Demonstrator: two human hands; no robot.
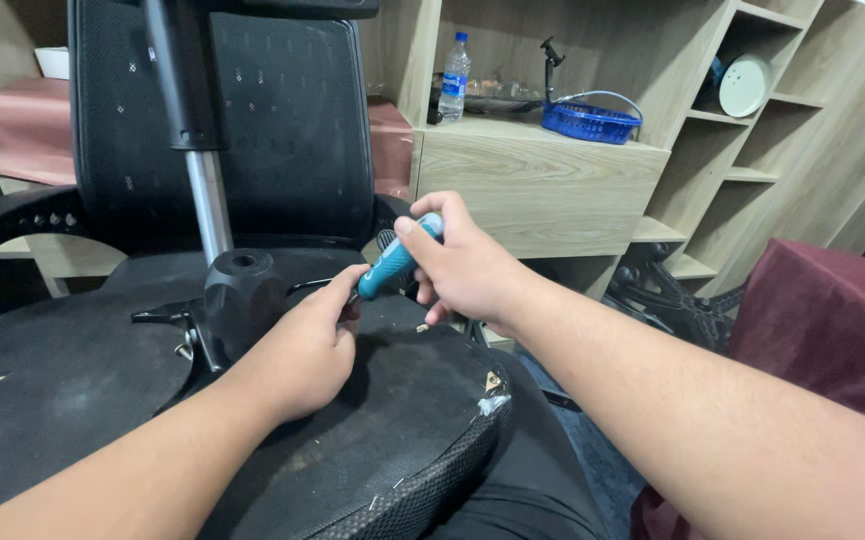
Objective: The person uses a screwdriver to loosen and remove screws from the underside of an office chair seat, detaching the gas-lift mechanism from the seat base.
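Your left hand (302, 345) pinches the tip of a teal-handled screwdriver (389, 265) over the upturned chair seat (72, 380); your right hand (462, 265) clamps its handle. Farther right, a blue basket (589, 122) sits on shelving.

One screwdriver (392, 262), one chair (82, 370), one bottle (454, 77)

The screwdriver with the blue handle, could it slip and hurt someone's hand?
It might. The right hand drives the screwdriver toward the left hand, whose fingers sit right at its tip, so a slip could jab them. Also, the upturned chair seat rests on the person's lap and could wobble under pushing. The small pale bit lying on the seat, perhaps a screw, could roll off and get lost.
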